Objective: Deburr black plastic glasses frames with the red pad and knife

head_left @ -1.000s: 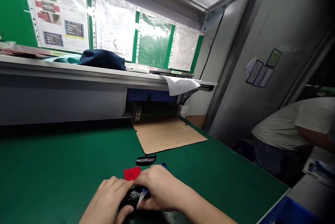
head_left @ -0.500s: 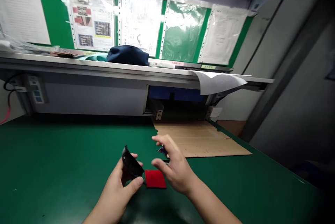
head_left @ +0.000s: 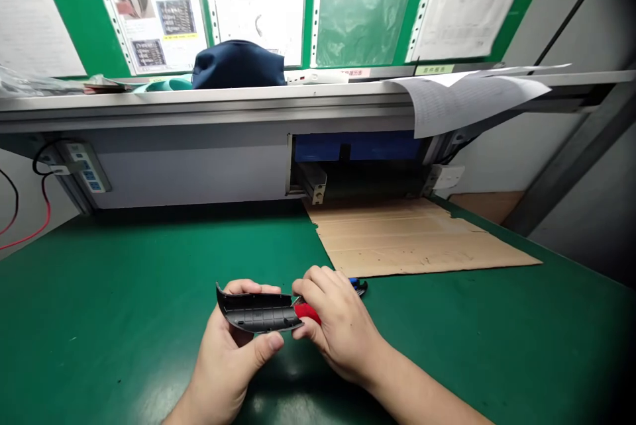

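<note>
My left hand [head_left: 231, 345] is closed around a black, curved plastic shell [head_left: 258, 316], thumb along its near edge and fingers behind. The shell's ribbed, hollow inside faces me. At its right end, my right hand [head_left: 335, 319] pinches a flat red pad [head_left: 307, 312] against the shell. Part of the pad is hidden under those fingers, so I cannot tell whether it is fixed to the shell. Just beyond my right knuckles, a blue and black tool [head_left: 358, 286] lies on the table, mostly covered by the hand.
A flat cardboard sheet [head_left: 422, 239] lies on the green table [head_left: 124, 279] at the back right. Above runs a shelf [head_left: 199, 100] with a dark blue pouch [head_left: 238, 64] and an overhanging paper [head_left: 447, 104]. A power strip [head_left: 89, 170] hangs at the left.
My right hand has come in from hovering open and closed on the red pad at the shell's end. The shell has turned to lie more level, and the head view has tipped down.
</note>
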### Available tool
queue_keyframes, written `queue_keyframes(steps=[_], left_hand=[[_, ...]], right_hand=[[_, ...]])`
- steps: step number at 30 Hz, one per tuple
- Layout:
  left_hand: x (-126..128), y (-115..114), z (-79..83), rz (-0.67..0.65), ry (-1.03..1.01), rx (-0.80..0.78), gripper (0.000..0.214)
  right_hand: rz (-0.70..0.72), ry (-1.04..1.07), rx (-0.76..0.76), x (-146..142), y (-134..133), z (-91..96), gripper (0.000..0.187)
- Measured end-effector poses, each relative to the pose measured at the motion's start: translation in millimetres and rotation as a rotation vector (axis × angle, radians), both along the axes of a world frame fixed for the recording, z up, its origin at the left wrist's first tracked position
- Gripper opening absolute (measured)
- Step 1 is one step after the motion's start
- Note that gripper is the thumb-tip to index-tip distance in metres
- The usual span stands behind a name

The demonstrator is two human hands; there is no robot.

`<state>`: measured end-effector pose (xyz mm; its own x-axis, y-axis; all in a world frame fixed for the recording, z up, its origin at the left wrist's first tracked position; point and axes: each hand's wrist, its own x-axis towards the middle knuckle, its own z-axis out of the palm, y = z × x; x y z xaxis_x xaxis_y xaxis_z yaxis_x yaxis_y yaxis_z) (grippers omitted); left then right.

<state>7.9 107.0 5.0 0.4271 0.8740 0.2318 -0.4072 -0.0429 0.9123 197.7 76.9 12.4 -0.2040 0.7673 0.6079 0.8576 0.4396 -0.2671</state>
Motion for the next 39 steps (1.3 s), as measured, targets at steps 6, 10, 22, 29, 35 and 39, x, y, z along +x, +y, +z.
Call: queue_keyframes(steps=[6,10,22,29,35,39], left_hand=[[0.4,0.6,-2.7,0.013,0.011,-0.029,0.050],[-1.5,0.9,-4.0,0.016,0.036,-0.009,0.050],[-0.4,1.3,5.0,0.029,0.089,0.055,0.041],[4.1,-1.3,4.8,0.002,0.002,0.011,0.043],[2.4,-2.0,4.1,-0.036,-0.047,-0.050,0.042],[0.8,-1.5,4.0,-0.072,-0.025,-0.058,0.041]], right_hand=[[-0.044,-0.075,0.009,-1.4,0.4,-0.8,0.082],[-0.051,-0.121,0.022,-0.9,1.4,-1.1,0.081],[0.019,-0.104,-0.054,4.1,4.9,-5.2,0.067],[0.366,0.103,-0.291,15.9,6.3,-7.0,0.074],[0.249,0.316,-0.408,39.8,8.5,12.2,0.074],[0.011,0.183,-0.423,69.3,7.8,18.6,0.048]])
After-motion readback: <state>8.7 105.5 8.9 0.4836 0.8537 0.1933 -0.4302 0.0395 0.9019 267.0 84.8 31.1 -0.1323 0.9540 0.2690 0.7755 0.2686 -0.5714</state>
